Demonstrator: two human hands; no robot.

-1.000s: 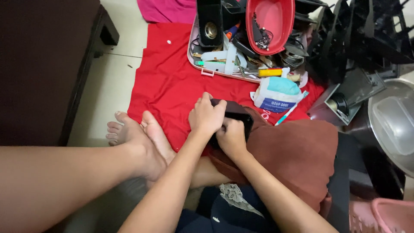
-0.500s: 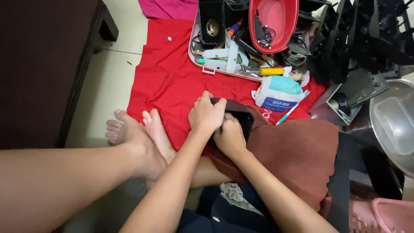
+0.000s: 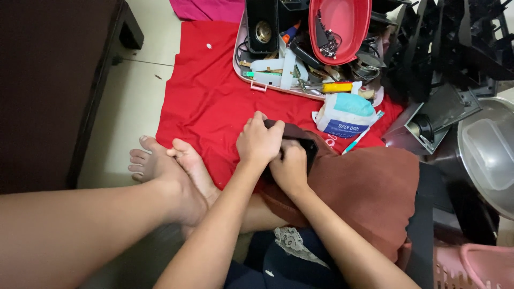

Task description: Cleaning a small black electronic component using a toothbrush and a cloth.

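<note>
Two hands are showing; two bare feet; one red bowl; one yellow-handled screwdriver; one black speaker.

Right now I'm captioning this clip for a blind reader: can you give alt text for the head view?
Both hands, left hand and right hand, grip a small black device wrapped in a brown cloth above a red cloth on the floor. Behind sit a tray of tools, a red bowl and a wipes pack; bare feet rest at left.
</note>
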